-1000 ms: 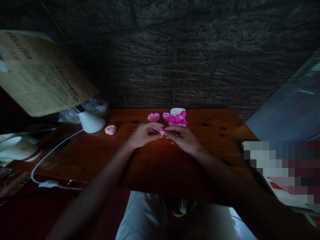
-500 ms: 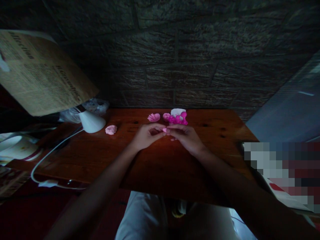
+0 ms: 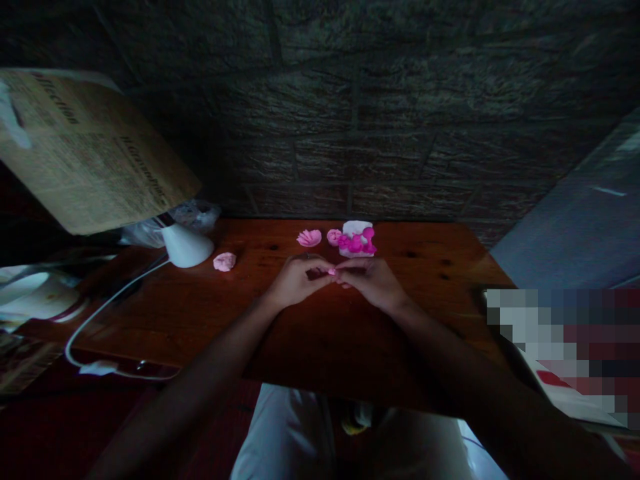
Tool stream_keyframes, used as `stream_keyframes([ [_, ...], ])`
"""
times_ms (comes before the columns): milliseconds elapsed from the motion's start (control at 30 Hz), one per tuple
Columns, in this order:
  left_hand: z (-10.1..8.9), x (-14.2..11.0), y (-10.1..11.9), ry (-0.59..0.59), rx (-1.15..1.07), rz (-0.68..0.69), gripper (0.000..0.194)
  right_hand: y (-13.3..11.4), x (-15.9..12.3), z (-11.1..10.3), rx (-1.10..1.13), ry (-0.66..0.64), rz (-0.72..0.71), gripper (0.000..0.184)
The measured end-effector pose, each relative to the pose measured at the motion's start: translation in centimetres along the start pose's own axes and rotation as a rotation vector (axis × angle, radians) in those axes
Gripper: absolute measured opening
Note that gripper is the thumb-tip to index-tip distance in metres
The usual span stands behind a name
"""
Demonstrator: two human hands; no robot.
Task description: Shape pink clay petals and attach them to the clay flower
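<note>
A small lump of pink clay (image 3: 332, 271) is pinched between the fingertips of both hands above the wooden table. My left hand (image 3: 299, 279) grips it from the left with thumb and forefinger. From the right, my right hand (image 3: 369, 278) closes its fingertips on the same lump. Just beyond the hands lie a pink petalled flower shape (image 3: 309, 238), a smaller pink rose-like piece (image 3: 334, 237), and a white block (image 3: 357, 228) with bright magenta pieces (image 3: 356, 242) on it. Farther left sits a rough pale pink clay lump (image 3: 225, 261).
A lamp with a newspaper-print shade (image 3: 110, 153) and white base (image 3: 187, 245) stands at the left of the table (image 3: 410, 320). Its white cable (image 3: 93, 313) loops over the front edge. Behind rises a dark stone wall (image 3: 390, 100). A white cup-like vessel (image 3: 37, 293) lies far left.
Both hands stay on the pink clay and come slightly nearer to me, uncovering more of the white block and magenta pieces. The fingers shift around the lump. The view tilts a little.
</note>
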State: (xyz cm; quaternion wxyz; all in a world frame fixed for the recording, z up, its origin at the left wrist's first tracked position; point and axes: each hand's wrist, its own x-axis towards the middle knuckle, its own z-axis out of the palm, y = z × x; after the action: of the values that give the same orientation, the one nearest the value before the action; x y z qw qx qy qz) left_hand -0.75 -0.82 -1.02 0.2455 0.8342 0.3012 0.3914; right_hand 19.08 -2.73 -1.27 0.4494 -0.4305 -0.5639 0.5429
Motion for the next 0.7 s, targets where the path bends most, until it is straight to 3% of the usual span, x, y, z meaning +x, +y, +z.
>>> stream_keyframes([
  [267, 0.1, 0.0, -0.2, 0.002, -0.02, 0.002, 0.014, -0.6, 0.3, 0.2, -0.045, 0.049, 0.03, 0.013],
  [500, 0.4, 0.1, -0.2, 0.018, -0.135, -0.073, 0.023, -0.3, 0.6, 0.6, 0.177, 0.073, 0.122, 0.018],
  [600, 0.1, 0.1, -1.0, 0.036, -0.147, -0.122, 0.027, -0.1, 0.5, 0.1, 0.227, 0.026, 0.159, 0.02],
  [633, -0.2, 0.1, -1.4, 0.086, -0.134, -0.145, 0.029, -0.1, 0.3, -0.1, 0.227, 0.008, 0.167, 0.02],
  [700, -1.0, -0.1, -2.3, 0.296, -0.114, -0.21, 0.035, -0.1, 0.0, -0.4, 0.216, -0.031, 0.202, 0.022],
])
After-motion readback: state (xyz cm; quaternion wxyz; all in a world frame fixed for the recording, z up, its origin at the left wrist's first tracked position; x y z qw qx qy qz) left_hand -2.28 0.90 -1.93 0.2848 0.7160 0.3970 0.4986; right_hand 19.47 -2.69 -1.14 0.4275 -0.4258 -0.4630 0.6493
